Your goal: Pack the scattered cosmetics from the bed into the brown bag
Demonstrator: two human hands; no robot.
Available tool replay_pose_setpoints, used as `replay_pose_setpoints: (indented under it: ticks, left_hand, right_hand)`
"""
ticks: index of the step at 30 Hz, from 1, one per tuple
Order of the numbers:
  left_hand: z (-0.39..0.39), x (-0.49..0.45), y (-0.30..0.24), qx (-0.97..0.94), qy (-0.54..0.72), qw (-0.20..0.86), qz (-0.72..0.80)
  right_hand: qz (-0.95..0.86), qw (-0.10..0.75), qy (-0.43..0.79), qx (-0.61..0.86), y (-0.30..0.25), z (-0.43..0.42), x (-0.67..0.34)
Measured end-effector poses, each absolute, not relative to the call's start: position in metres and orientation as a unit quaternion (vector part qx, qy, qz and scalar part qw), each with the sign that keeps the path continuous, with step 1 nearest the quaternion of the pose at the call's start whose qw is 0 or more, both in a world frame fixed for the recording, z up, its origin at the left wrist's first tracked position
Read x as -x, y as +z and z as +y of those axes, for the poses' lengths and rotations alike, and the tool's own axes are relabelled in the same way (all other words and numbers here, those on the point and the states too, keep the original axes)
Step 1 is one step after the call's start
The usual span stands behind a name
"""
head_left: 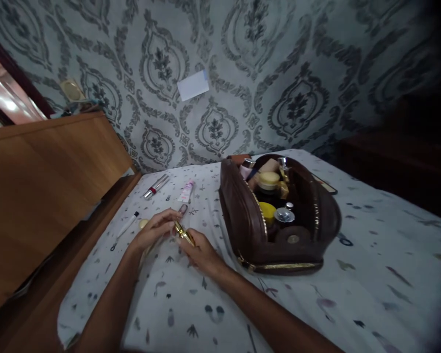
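Observation:
My right hand [202, 254] is closed round a small gold tube [184, 234], like a lipstick, held over the patterned white bedsheet [353, 294]. My left hand [155, 229] pinches the upper end of the same tube with its fingertips. Just right of both hands stands an open brown zip bag [253, 225] filled with jars, small bottles and a yellow-lidded pot [267, 210].
On the sheet behind my hands lie a silver tube with a red band [156, 186], a pink-and-white tube [187, 190], a thin white brush-like stick [125, 228] and a small round cream item [143, 223]. A wooden headboard [47, 191] runs along the left. Patterned wallpaper behind.

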State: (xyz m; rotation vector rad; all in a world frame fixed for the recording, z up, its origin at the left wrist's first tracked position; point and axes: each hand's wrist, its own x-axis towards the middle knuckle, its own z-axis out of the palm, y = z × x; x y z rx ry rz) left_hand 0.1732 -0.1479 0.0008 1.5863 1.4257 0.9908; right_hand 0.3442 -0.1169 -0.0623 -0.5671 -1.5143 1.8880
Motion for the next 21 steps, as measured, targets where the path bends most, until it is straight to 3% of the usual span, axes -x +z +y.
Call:
replay_pose_setpoints:
  ticks: [12, 21]
  left_hand:
    - [-0.142, -0.172, -0.006, -0.637, 0.352, 0.341, 0.595]
    - [-0.150, -0.172, 0.007, -0.633, 0.372, 0.415, 0.538]
  right_hand:
    - [-0.585, 0.305, 0.722, 0.207, -0.057, -0.121, -0.346]
    - [-0.581, 0.314, 0.722, 0.205, -0.058, -0.121, -0.346]
